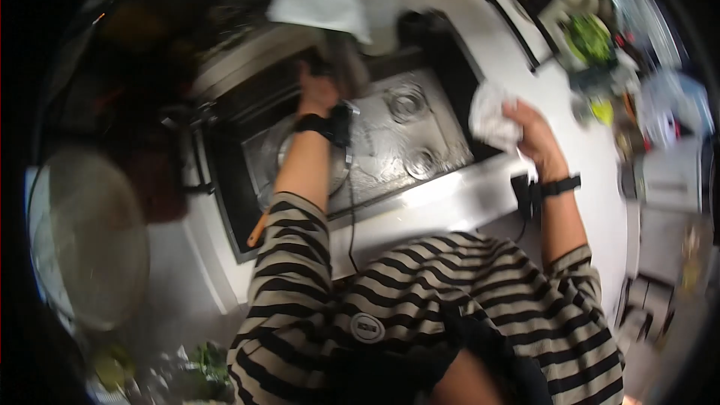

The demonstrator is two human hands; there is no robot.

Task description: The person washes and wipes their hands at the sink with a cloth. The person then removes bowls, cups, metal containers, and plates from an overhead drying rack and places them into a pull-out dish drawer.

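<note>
My left hand reaches over the dark-rimmed sink, near the faucet; motion blur smears its fingers, so what they hold, if anything, is unclear. Below that wrist, wet round metal items, among them a strainer-like ring, lie in the basin. My right hand is closed on a crumpled white cloth above the counter at the sink's right edge. An orange-brown handle sticks out at the sink's lower left, partly hidden by my sleeve.
A white sheet hangs behind the sink, beside a bottle with an orange top. Leafy greens, a rack and plastic bags stand at the right. A large round translucent lid or bowl is at the left.
</note>
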